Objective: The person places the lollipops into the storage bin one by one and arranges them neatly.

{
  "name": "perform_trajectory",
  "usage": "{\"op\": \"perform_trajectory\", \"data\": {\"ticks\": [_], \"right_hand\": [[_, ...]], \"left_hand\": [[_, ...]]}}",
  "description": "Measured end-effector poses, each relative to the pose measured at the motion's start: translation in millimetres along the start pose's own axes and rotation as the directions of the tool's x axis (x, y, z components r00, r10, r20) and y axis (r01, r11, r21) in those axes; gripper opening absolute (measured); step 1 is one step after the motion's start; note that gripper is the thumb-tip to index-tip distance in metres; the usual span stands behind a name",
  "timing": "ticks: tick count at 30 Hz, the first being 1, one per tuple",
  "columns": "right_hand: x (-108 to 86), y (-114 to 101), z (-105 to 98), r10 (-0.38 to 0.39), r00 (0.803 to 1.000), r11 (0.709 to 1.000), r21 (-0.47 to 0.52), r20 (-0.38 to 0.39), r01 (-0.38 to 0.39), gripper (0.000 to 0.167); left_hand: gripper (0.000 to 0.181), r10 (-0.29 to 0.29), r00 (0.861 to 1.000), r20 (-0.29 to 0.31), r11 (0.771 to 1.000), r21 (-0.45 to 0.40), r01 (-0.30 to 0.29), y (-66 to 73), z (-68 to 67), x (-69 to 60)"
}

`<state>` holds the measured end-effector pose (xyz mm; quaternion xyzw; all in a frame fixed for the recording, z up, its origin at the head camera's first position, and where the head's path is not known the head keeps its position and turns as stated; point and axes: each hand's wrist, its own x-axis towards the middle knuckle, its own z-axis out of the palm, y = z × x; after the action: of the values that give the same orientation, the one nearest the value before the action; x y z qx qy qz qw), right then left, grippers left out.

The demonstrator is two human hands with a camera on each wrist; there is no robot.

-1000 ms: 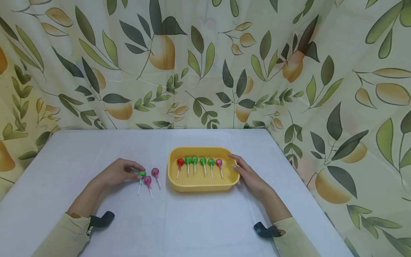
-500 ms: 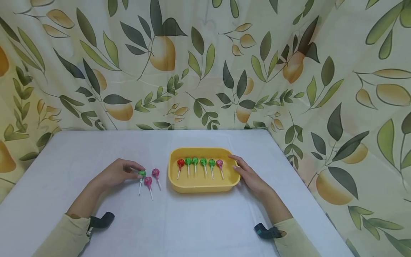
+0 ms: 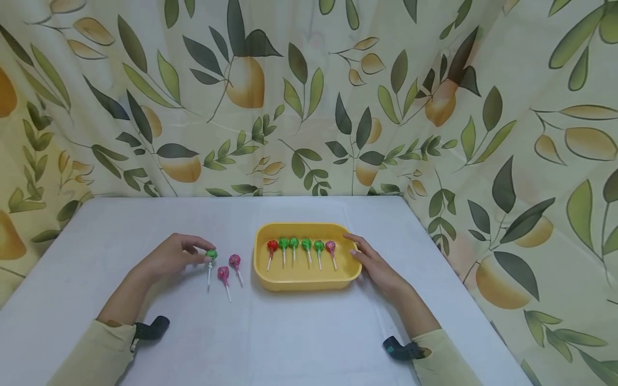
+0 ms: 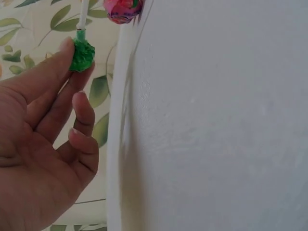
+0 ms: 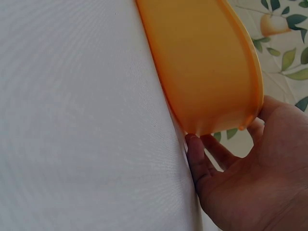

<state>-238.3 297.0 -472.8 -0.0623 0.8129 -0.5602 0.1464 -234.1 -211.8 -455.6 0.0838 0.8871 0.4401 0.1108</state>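
Observation:
My left hand [image 3: 169, 257] pinches a green-wrapped lollipop [image 3: 211, 255] by its candy head, between thumb and fingers. Its white stick hangs down; in the left wrist view the green lollipop [image 4: 83, 54] is held at the fingertips while the other fingers curl loosely. Two pink lollipops [image 3: 223, 274] lie just right of it on the table. My right hand [image 3: 379, 268] grips the right end of a yellow tray [image 3: 304, 281], with digits over its rim. In the right wrist view, fingertips touch the end wall of the tray [image 5: 207, 72] near the tabletop.
Inside the tray several lollipops stand in a row: a red lollipop [image 3: 272, 245] at the left, green ones in the middle, a pink lollipop [image 3: 330, 246] at the right. A white cloth covers the table [image 3: 289, 338]. A fruit-patterned curtain [image 3: 309, 107] hangs behind.
My left hand has lifted the green lollipop slightly and drawn it up and left, away from the two pink ones. My right hand stays at the tray.

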Motion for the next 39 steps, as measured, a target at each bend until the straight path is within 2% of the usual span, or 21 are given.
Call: {"op": "perform_trajectory", "data": {"ticks": [8, 14, 18, 24, 31, 39], "right_hand": [[-1.7, -1.2, 4.1, -0.017, 1.000, 1.000, 0.007, 0.020, 0.016, 0.045], [-2.0, -0.4, 5.3, -0.016, 1.000, 1.000, 0.009, 0.026, 0.016, 0.044], [-2.8, -0.9, 3.1, -0.006, 1.000, 1.000, -0.003, 0.009, 0.006, 0.044], [-2.6, -2.3, 1.1, -0.009, 1.000, 1.000, -0.006, 0.011, 0.009, 0.045], [-2.8, -2.4, 0.2, -0.002, 1.000, 1.000, -0.011, -0.005, 0.002, 0.043], [-3.4, -2.5, 0.0, -0.009, 1.000, 1.000, -0.010, -0.003, 0.009, 0.045]], "left_hand": [[0.025, 0.035, 0.999, -0.010, 0.999, 0.000, -0.035, 6.3, -2.2, 4.9], [0.028, 0.066, 0.997, -0.040, 0.998, 0.019, -0.065, 18.9, -6.5, 8.1], [0.030, 0.097, 0.995, -0.035, 0.995, -0.002, -0.097, 28.3, -5.3, 14.4], [0.027, 0.111, 0.993, -0.045, 0.993, -0.036, -0.112, 39.4, 0.8, 22.4], [0.029, 0.123, 0.992, -0.041, 0.986, -0.110, -0.127, 53.9, 14.2, 33.5], [0.027, 0.114, 0.993, -0.028, 0.989, -0.095, -0.116, 75.9, 31.2, 43.4]]}}
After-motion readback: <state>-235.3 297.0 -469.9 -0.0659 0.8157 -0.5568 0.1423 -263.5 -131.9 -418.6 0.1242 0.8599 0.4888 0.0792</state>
